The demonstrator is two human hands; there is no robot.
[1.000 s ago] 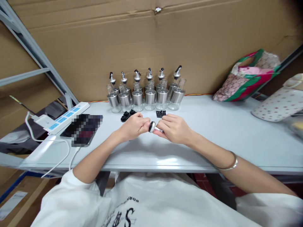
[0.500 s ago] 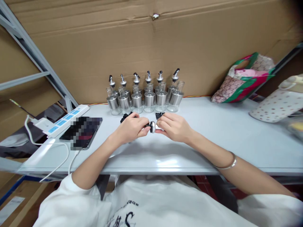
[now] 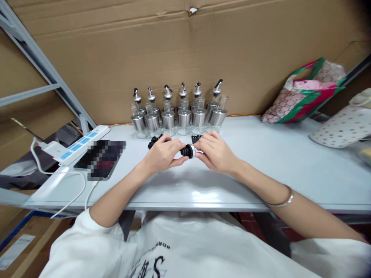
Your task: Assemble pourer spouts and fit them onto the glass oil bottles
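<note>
Between my hands is a bottle pourer (image 3: 189, 151) with a black ribbed stopper and a silver collar. My right hand (image 3: 217, 153) is closed on its silver end, which the fingers partly hide. The thumb and forefinger of my left hand (image 3: 164, 155) pinch the tip of the black stopper. Beyond my left hand lies a pile of small black parts (image 3: 153, 141), partly covered by that hand. More small black pieces (image 3: 196, 138) lie just past my right fingers.
Glass bottles with steel sleeves (image 3: 168, 120) stand in a front row without tops; behind them are bottles with pourers (image 3: 168, 92). Phones (image 3: 117, 151) and a power strip (image 3: 84, 144) lie at left. A patterned bag (image 3: 301, 96) and a spotted white jug (image 3: 339, 127) are at right.
More of the black ribbed stopper shows now, as my left fingers have slid back toward its tip. The pourer has shifted slightly right. The whole view has shifted a little.
</note>
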